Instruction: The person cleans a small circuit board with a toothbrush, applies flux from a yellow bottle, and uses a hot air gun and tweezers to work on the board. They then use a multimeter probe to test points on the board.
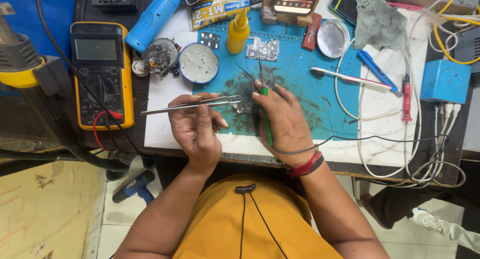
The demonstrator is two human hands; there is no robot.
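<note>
- Head view: left hand (196, 126) pinches metal tweezers (192, 104); right hand (285, 121) grips a green-handled soldering iron (265, 114).
- Small circuit board (246, 106) lies on the blue mat (305, 89), under the iron's tip.
- Soldering seems underway; steady tip placement matters.

An electronics repair workshop: a cluttered bench (165, 89) carries a blue mat (320, 79), a multimeter (101, 74), circuit boards (262, 49), tweezers (190, 105), a glue tube (220, 10) and tangled cables (400, 154).

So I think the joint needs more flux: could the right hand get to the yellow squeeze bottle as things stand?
Probably yes. The yellow squeeze bottle stands upright on the blue mat just beyond the right hand, with nothing tall between them. But that hand holds a green-handled iron, which it would have to put down first.
</note>
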